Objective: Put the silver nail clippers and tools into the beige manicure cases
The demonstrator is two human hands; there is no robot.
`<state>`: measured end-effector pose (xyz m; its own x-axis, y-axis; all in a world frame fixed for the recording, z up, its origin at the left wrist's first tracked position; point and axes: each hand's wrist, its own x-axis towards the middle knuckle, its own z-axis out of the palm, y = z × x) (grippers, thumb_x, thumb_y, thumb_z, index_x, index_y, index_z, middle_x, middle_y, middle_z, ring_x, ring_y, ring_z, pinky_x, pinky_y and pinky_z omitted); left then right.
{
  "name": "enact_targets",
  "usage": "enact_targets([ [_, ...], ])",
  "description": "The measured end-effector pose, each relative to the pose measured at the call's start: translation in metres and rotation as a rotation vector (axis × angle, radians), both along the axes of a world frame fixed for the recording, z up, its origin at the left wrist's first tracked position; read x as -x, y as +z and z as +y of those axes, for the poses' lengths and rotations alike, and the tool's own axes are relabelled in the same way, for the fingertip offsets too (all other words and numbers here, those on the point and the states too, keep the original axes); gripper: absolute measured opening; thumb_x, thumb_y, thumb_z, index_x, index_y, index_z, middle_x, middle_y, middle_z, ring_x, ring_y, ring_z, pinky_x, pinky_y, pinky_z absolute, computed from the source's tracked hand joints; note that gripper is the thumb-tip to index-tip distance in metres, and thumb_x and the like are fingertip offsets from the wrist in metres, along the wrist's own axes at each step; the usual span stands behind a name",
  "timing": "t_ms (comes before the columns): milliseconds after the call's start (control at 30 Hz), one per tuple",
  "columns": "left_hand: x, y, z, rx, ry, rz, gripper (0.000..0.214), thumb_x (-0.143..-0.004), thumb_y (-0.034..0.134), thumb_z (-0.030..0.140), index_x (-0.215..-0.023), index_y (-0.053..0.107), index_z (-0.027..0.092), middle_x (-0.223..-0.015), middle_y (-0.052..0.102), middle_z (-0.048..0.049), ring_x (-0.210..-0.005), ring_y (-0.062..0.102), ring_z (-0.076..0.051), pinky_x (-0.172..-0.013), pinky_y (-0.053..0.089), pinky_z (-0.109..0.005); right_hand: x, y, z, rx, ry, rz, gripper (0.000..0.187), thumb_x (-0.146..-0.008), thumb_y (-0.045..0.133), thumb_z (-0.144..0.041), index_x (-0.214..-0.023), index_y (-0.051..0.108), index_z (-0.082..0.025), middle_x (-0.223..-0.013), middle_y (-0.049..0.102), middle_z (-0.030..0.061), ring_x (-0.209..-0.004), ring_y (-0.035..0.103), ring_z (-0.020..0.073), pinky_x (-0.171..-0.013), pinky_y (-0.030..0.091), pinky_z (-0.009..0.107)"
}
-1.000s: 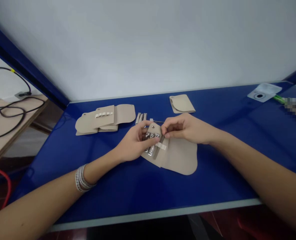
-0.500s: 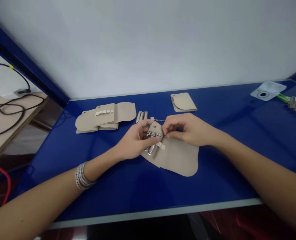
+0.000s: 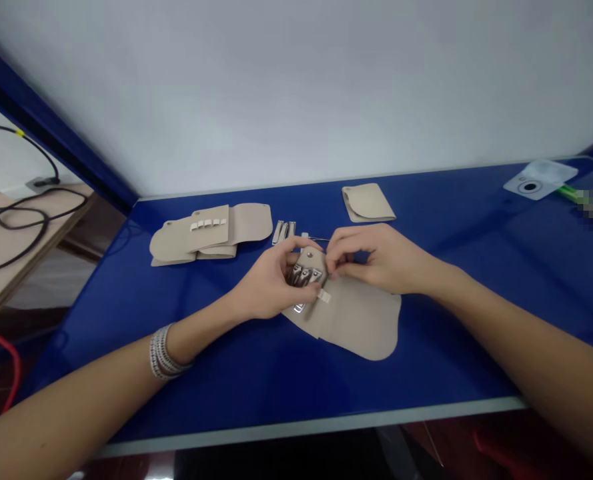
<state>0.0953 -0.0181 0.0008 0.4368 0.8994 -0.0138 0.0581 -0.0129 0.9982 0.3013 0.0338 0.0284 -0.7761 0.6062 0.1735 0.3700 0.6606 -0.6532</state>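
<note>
An open beige pouch (image 3: 361, 323) lies at the middle of the blue table (image 3: 276, 380), with several metal manicure tools (image 3: 303, 277) tucked under its elastic loops. My left hand (image 3: 269, 283) grips the pouch's left flap and the tools, fingers curled round them. My right hand (image 3: 371, 257) pinches a thin metal tool at the loops, right beside my left thumb. Loose metal tools (image 3: 283, 231) lie on the table just behind my hands.
A second open beige pouch (image 3: 209, 233) with white loops lies at the back left. A small folded beige pouch (image 3: 367, 203) sits at the back centre. A clear packet (image 3: 539, 179) lies at the far right. Black cables (image 3: 11, 213) rest on a wooden bench to the left.
My right hand has pushed the thin tool further down into the loops. Both hands stayed at the pouch, and the camera shifted slightly.
</note>
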Motion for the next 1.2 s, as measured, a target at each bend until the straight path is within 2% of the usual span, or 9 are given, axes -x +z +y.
enact_targets([
  [300,0.0013,0.0039,0.0003,0.033,-0.074,-0.013,0.056,-0.067,0.068,0.009,-0.117,0.045,0.018,-0.088,0.062,-0.003,-0.069,0.057,-0.011,-0.062,0.046,-0.023,0.0009,0.0013,-0.0007,-0.005,0.002,-0.033,0.012,-0.076,0.06,-0.011,-0.074,0.068,-0.02,-0.086,0.065,0.0003,-0.072,0.057,0.0117,-0.067,0.043,0.024],
  [533,-0.0008,0.0052,-0.0012,0.05,-0.064,0.001,0.055,-0.065,0.065,0.006,-0.115,0.043,0.018,-0.085,0.06,-0.0012,-0.061,0.051,-0.007,-0.056,0.042,-0.021,0.0003,0.0024,-0.0016,0.008,-0.004,-0.037,0.011,-0.076,0.06,-0.012,-0.074,0.068,-0.02,-0.085,0.065,0.0004,-0.071,0.057,0.0119,-0.066,0.043,0.024],
  [1200,0.0004,0.004,0.0,0.012,-0.072,0.019,0.053,-0.068,0.064,0.007,-0.115,0.042,0.017,-0.08,0.057,0.0002,-0.063,0.051,-0.008,-0.058,0.041,-0.022,-0.0013,-0.0003,-0.002,0.057,-0.023,-0.02,0.011,-0.076,0.063,-0.016,-0.081,0.071,-0.021,-0.087,0.067,0.0016,-0.075,0.059,0.0138,-0.067,0.045,0.026],
])
